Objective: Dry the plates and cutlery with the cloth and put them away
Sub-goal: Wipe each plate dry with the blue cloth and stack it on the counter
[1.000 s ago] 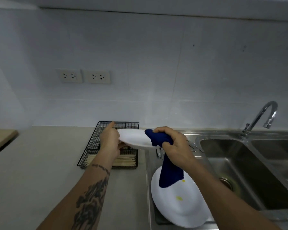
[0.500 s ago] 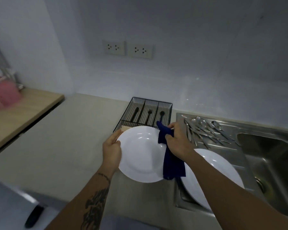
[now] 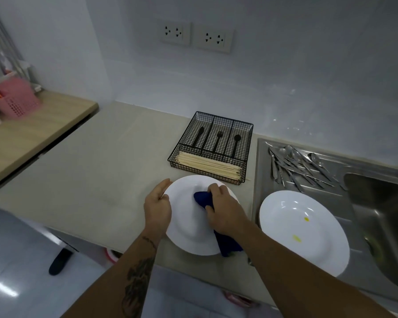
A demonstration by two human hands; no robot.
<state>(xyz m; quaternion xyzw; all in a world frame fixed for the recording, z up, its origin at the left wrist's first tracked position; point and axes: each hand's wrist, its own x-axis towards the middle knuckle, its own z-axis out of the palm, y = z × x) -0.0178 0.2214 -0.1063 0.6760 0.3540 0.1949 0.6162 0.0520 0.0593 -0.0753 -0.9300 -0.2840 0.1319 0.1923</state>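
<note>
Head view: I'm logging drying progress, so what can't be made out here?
- Plate in the hands: wet or dry is too fine to tell; the right hand and blue cloth cover part of it.
- Cutlery pile on the drainboard: pieces overlap, no count.
- Sink basin: cut off by the right edge.
- Pink basket: blurred contents.

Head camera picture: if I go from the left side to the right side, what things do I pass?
Pink basket → left hand → plate being wiped → right hand with the blue cloth → second plate → sink.
</note>
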